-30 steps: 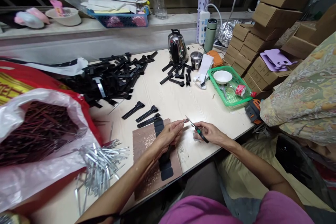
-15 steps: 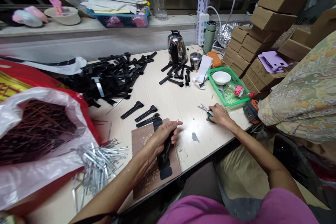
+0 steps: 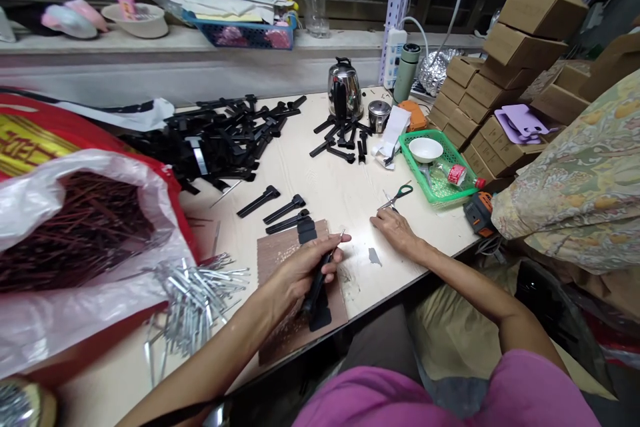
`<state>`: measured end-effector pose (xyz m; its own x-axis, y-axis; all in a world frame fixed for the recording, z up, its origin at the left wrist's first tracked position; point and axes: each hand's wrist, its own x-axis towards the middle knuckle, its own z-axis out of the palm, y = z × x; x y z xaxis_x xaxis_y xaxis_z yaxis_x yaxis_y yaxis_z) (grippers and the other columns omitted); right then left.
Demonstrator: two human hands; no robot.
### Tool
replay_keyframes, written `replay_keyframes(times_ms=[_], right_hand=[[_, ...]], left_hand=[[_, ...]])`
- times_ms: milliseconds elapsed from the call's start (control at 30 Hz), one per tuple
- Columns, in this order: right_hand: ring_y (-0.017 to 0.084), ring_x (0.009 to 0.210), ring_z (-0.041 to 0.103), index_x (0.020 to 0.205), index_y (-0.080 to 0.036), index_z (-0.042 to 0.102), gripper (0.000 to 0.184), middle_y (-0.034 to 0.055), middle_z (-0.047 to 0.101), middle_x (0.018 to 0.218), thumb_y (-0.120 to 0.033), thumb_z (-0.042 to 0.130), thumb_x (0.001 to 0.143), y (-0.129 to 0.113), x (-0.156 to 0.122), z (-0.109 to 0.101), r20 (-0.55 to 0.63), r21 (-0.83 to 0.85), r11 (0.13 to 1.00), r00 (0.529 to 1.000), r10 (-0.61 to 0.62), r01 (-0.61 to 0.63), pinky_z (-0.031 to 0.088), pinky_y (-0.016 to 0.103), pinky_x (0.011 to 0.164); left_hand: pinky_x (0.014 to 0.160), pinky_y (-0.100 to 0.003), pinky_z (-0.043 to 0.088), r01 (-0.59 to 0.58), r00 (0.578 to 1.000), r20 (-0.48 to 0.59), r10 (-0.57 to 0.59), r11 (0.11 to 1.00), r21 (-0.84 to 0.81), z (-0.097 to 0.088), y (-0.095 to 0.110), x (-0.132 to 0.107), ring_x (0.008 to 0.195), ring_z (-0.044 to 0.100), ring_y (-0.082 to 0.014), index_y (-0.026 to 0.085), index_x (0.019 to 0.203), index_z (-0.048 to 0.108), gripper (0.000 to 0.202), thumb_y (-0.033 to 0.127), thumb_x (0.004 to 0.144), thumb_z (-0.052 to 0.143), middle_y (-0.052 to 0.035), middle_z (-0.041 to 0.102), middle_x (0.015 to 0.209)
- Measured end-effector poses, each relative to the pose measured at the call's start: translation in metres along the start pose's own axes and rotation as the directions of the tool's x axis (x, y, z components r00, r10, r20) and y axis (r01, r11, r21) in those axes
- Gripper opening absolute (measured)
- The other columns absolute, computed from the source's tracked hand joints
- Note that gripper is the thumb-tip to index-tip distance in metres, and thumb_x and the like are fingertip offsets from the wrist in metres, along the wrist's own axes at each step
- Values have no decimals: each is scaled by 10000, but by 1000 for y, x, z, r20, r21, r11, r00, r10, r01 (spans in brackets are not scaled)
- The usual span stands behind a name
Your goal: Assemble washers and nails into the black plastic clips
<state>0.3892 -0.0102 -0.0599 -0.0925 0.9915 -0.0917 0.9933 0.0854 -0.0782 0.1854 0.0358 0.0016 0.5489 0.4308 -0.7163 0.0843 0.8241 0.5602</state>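
My left hand [image 3: 305,270] is wrapped round a black plastic handle-like part [image 3: 315,290] above a brown board [image 3: 267,270]. A thin metal tip [image 3: 342,233] sticks out by its thumb. Flat black rounded pieces [image 3: 307,232] show on the board, partly behind that hand. My right hand [image 3: 397,232] rests low on the table, fingers drawn together; what is under the fingertips is hidden. Just beyond its fingers lie scissors [image 3: 403,191] with green-and-black handles. A grey scrap [image 3: 374,256] is on the table between the hands.
Several black parts [image 3: 280,208] lie beyond the board, with a larger heap [image 3: 225,140] behind. Bent metal rods [image 3: 195,300] and a red-and-white sack [image 3: 75,240] fill the left. A kettle [image 3: 350,90], green basket [image 3: 440,199] and cardboard boxes [image 3: 525,47] stand farther back and right.
My right hand has let go of the scissors and moved left, its fingertips now down on the table where a small nut-like piece lay. My left hand keeps the black part, now tilted slightly.
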Motion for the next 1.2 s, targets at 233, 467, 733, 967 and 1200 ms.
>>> replay_keyframes(times_ms=[233,467,733,967,1200], right_hand=[[187,852,567,828,-136,601,248,100,626,902,46,439,785,-4,10,-5,-44,102,993,997,65,-61,459,296,726],[107,677,602,805,-176,566,78,-8,636,749,-248,593,789,-47,14,-27,-243,863,497,936,253,90,487,227,643],[139,703,665,785,-189,573,256,9,664,751,-409,685,716,-81,15,-39,-187,976,172,926,329,136,533,267,690],[148,772,665,821,-195,623,106,30,693,817,-286,570,830,-85,9,-38,-423,826,504,870,254,254,537,293,754],[154,829,638,898,-203,687,175,44,698,871,-320,557,882,-78,11,-46,-446,703,628,895,22,334,517,306,788]], left_hand=[[340,-134,142,-179,984,10,179,981,75,-11,-1,-8,355,246,-19,123,958,641,272,260,726,678,82,433,476],[392,-182,209,-371,928,51,368,921,117,-16,-9,-15,424,311,-40,116,1057,675,548,428,618,775,44,530,542],[407,-199,227,-417,908,30,417,900,128,-26,-12,-12,428,324,-50,122,1054,700,583,472,594,773,36,539,526],[392,-189,205,-435,900,31,434,898,63,-29,-14,-13,419,307,-40,123,1061,696,629,494,561,789,40,532,527],[388,-190,151,-407,913,50,404,910,80,-36,-14,-20,397,255,-26,128,1121,666,682,508,567,785,68,478,506]])
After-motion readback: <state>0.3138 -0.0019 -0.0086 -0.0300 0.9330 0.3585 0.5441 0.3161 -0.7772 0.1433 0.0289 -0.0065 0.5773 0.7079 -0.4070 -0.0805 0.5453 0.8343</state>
